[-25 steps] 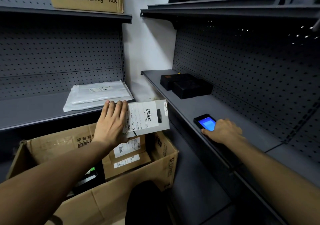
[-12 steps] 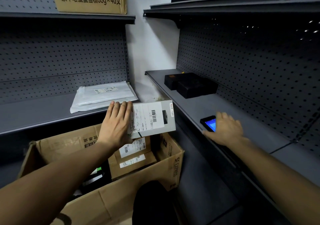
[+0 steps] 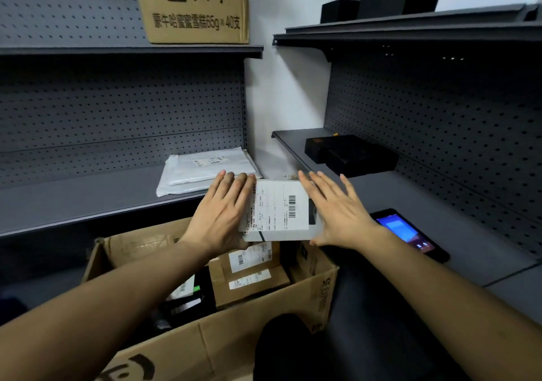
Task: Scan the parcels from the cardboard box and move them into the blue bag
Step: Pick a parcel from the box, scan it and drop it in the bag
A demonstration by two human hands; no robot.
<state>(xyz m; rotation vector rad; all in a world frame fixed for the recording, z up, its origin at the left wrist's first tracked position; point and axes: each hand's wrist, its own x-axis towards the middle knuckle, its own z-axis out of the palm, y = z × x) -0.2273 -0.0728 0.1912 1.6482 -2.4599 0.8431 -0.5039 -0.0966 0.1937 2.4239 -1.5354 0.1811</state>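
Observation:
I hold a white parcel [image 3: 278, 210] with a barcode label above the open cardboard box [image 3: 264, 319]. My left hand [image 3: 223, 213] grips its left side, fingers over the top edge. My right hand [image 3: 337, 213] lies against its right side with fingers spread. Inside the box sit a brown parcel [image 3: 249, 275] with white labels and dark items with labels at the left. The scanner phone [image 3: 407, 234], screen lit blue, lies on the right shelf, untouched. No blue bag is in view.
A white plastic mailer [image 3: 202, 169] rests on the left shelf [image 3: 73, 201]. Black boxes [image 3: 349, 153] stand on the right shelf behind the phone. A large brown carton [image 3: 193, 5] sits on the upper left shelf. A dark rounded object [image 3: 284, 348] is at the bottom centre.
My right hand left the phone on the right shelf and moved left onto the parcel's right side. The parcel stays in my left hand above the box.

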